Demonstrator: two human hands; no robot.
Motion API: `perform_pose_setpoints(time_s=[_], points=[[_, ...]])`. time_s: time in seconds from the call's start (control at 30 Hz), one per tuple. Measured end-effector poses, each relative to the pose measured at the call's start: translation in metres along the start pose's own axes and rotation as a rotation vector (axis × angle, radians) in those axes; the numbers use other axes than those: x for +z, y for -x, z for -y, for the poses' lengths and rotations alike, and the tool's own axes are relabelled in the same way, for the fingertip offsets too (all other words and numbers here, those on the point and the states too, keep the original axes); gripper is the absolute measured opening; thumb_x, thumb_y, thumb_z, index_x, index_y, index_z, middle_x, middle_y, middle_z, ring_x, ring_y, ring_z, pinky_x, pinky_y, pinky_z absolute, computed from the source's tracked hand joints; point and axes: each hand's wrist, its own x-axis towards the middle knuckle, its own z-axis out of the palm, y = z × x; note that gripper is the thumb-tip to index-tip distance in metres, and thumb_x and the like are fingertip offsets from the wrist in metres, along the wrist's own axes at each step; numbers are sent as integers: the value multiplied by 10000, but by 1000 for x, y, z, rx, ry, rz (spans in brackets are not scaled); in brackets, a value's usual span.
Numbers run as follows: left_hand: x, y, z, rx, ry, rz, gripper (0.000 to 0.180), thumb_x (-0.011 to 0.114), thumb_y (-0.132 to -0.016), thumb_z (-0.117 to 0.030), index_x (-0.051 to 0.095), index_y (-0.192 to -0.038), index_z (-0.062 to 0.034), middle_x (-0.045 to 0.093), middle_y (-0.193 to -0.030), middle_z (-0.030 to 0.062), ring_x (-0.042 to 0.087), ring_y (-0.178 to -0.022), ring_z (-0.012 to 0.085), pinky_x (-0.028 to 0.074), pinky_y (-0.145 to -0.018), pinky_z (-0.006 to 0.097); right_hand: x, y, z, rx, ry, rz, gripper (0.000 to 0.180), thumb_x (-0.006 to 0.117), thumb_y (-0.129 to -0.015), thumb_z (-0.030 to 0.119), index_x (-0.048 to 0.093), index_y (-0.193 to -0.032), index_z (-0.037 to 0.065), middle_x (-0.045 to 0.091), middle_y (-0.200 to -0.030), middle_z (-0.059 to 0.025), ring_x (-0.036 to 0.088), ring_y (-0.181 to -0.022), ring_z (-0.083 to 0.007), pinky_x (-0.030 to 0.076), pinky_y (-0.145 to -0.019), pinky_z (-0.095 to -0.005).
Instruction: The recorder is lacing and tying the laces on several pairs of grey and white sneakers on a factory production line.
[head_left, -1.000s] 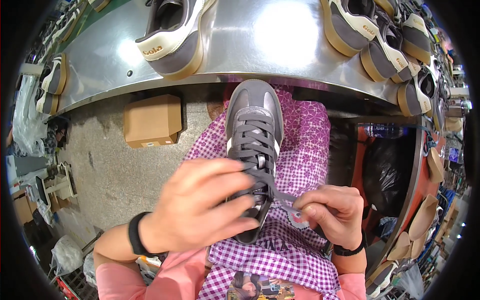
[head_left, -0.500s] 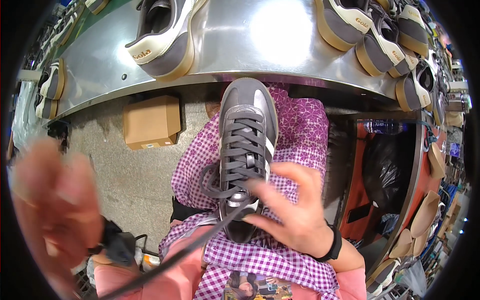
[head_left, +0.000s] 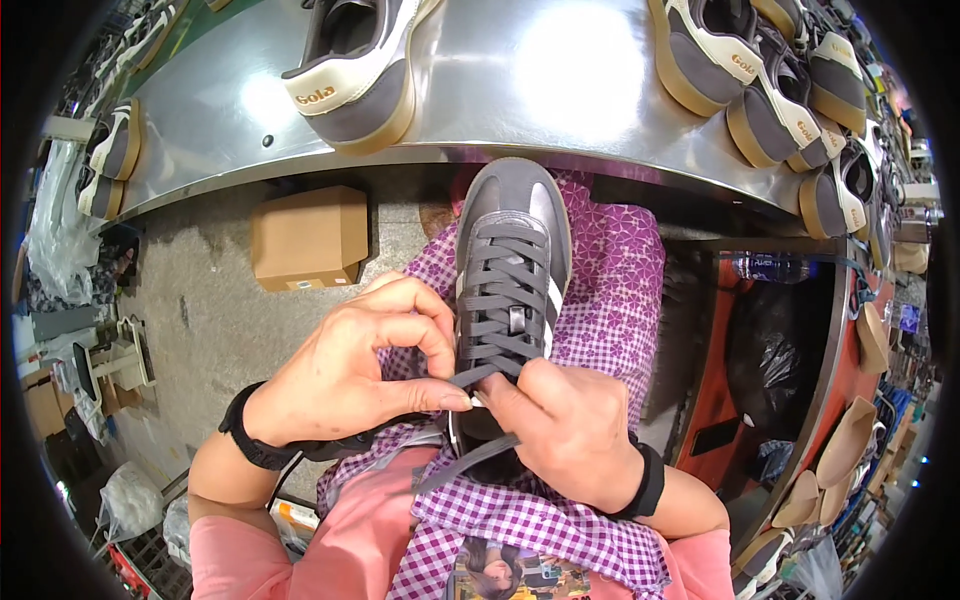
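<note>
A dark grey sneaker point(head_left: 508, 265) with white side stripes and a gum sole rests on my lap, its toe pointing away from me. Grey shoelaces point(head_left: 507, 300) cross up its front. At the top of the lacing, my left hand point(head_left: 370, 365) pinches a lace between thumb and forefinger. Close beside it, my right hand point(head_left: 570, 425) has its fingers closed on lace too, its fingertips nearly meeting the left thumb. A loose lace end point(head_left: 465, 468) trails below the right hand toward my lap. The shoe's opening is partly hidden by my hands.
Ahead curves a shiny metal bench point(head_left: 470, 85) bearing several similar sneakers, one of them point(head_left: 365, 85) near its front edge. A cardboard box point(head_left: 310, 240) sits on the floor at left. To the right stands a reddish cabinet point(head_left: 845, 340) with a black plastic bag point(head_left: 775, 350) inside.
My left hand has come in from the far left to the shoe's lacing. The lace that stretched toward the lower left now hangs short. My right hand has closed in over the laces.
</note>
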Motion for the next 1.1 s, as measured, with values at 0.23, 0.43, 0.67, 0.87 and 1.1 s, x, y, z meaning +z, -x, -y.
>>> perform_pose_setpoints(time_s=[0.23,0.43,0.67,0.87,1.1], points=[[-3,1,1,160,-247,-158,331,787,-737,-254,653,-966,-56,618,-1039,84,564,-1039,280,417,-917,395,-124,46,-10,217,-1261,-253,103,664,-823,21,580,-766,38,451,-672,-8,414,-463,-114,318,-401,-278],[60,-12,-13,553,28,163,488,643,-866,-347,524,-1193,-5,581,-1116,144,563,-1067,320,422,-928,420,-118,26,0,3,-1723,-576,192,547,-839,-75,493,-701,47,379,-684,-34,282,-338,-62,144,-311,-218],[73,-9,-29,570,85,345,199,571,-915,-201,622,-921,-9,591,-787,109,589,-760,265,444,-698,361,-68,5,5,453,-411,-792,750,849,-624,452,545,-1083,-57,512,-922,-129,498,-855,-216,405,-732,-335],[51,-6,-39,407,-159,217,194,571,-906,-210,609,-836,-33,601,-732,106,600,-651,283,440,-608,367,-62,18,9,479,-450,400,553,803,-753,264,559,-1191,30,626,-987,-153,630,-929,-307,503,-793,-387],[20,4,-56,441,-831,-111,214,746,-716,-272,662,-658,-84,582,-841,18,578,-902,202,431,-856,388,-70,33,0,331,-640,436,151,628,-910,142,637,-985,11,600,-834,-114,631,-760,-255,499,-666,-318]])
